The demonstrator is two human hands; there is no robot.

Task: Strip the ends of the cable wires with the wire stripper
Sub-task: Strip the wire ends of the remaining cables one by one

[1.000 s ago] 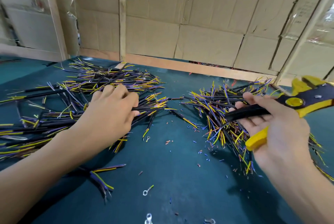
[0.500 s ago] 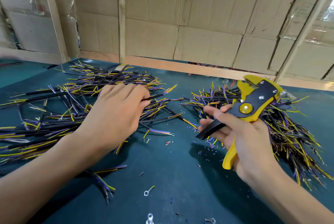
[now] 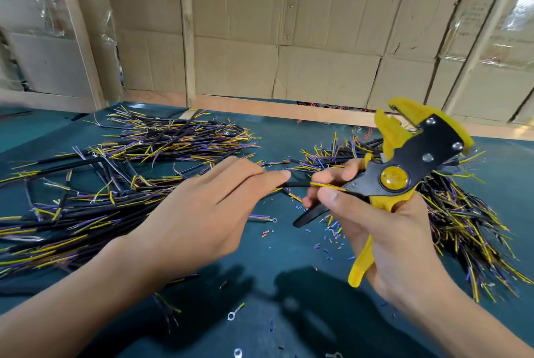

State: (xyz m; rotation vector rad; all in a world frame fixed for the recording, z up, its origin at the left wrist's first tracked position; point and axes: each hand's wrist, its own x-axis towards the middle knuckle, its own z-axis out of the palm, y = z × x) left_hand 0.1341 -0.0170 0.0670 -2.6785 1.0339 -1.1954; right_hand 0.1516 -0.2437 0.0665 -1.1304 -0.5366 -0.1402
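Head view: unlabelled yellow wire stripper [image 3: 404, 166]

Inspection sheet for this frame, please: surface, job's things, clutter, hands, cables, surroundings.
Surface: dark green table top, hand shadows on it.
Job's things: yellow-and-black wire stripper; one black cable with its yellow and purple wire ends pointing at the tool.
Clutter: snipped insulation bits; loose ring terminals.
Hands: left hand pinches the cable; right hand grips the stripper, fingertips at the wire ends.
Cables: left pile and right pile of black cables.
Surroundings: cardboard wall with wooden battens.
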